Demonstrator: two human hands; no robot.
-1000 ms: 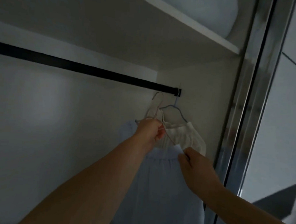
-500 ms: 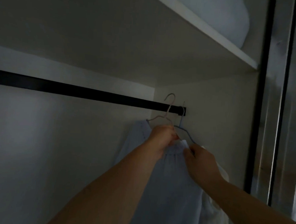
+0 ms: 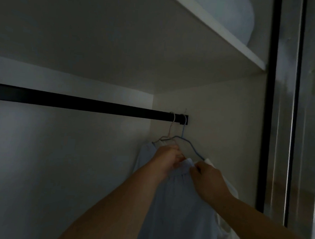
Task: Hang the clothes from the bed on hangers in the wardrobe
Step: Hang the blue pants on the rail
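At the right end of the black wardrobe rail (image 3: pixel 84 104), the pale wire hanger (image 3: pixel 171 127) hooks beside a blue wire hanger (image 3: pixel 185 141). Left hand (image 3: pixel 167 156) pinches the hanger's shoulder; right hand (image 3: pixel 206 178) grips the light-blue gathered garment (image 3: pixel 181 208) at its neckline. Best next: seat both shoulders evenly, confirm the hook sits fully over the rail, then let go.

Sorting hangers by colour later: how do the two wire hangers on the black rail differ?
The pale pinkish wire hanger hooks left of the blue wire hanger. The pinkish one carries the light blue garment that both hands handle; the blue one seems to carry the white garment behind. Both hook over the black rail near its right end.
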